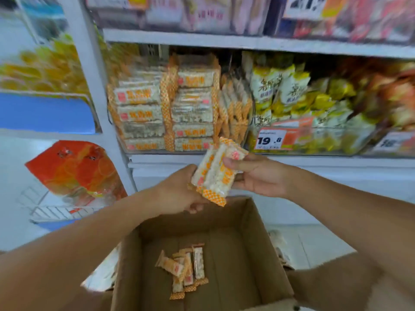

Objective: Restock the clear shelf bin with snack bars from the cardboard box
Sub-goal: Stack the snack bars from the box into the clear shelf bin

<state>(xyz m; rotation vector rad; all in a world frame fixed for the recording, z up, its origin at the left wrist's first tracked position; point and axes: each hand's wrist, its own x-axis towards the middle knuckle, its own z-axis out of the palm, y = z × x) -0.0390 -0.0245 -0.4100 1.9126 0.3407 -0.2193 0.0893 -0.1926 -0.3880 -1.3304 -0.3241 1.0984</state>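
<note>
I hold a small bundle of snack bars between both hands, above the far edge of the cardboard box and just in front of the clear shelf bin. My left hand cups the bundle from below with fingers curled around its lower end, while my right hand pinches its upper end, thumb across the top wrapper. A few loose bars lie scattered on the box floor between my forearms. The bin sits on a white shelf unit and is already packed with stacked bars, flat on the left and standing on edge on the right. Beside it is a bin of yellow and white snack packets with a price tag reading 19.8. An orange bag hangs to the left, and the floor is pale tile. The bars are pale puffed slabs in clear wrappers with orange lettering and orange-checked crimped ends.
</note>
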